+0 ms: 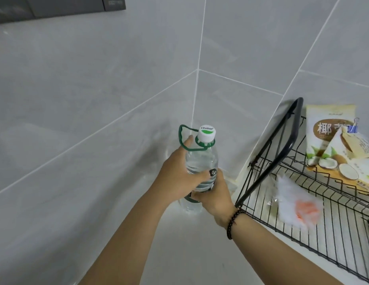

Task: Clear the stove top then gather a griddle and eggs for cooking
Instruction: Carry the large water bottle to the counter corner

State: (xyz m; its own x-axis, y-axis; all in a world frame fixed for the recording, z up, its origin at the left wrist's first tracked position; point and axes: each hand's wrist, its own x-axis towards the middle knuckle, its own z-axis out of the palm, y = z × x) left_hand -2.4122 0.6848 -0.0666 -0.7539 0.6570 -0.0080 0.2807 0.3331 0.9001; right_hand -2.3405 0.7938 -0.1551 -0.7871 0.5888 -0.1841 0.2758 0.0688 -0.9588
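Note:
A large clear water bottle (201, 159) with a white cap and a green carry handle stands upright in the tiled corner of the white counter. My left hand (177, 177) wraps round its upper body, the thumb across the front and the index finger reaching up to the green handle. My right hand (215, 194), with a dark bead bracelet on the wrist, grips the bottle lower down from the right. The bottle's base is partly hidden behind my hands. No stove, griddle or eggs are in view.
A black wire rack (282, 153) stands close to the right of the bottle, holding a coconut snack bag (332, 145) with a blue binder clip and a crumpled plastic bag (297, 204). Grey tiled walls (97, 89) close the corner. A dark cabinet edge (56, 7) sits top left.

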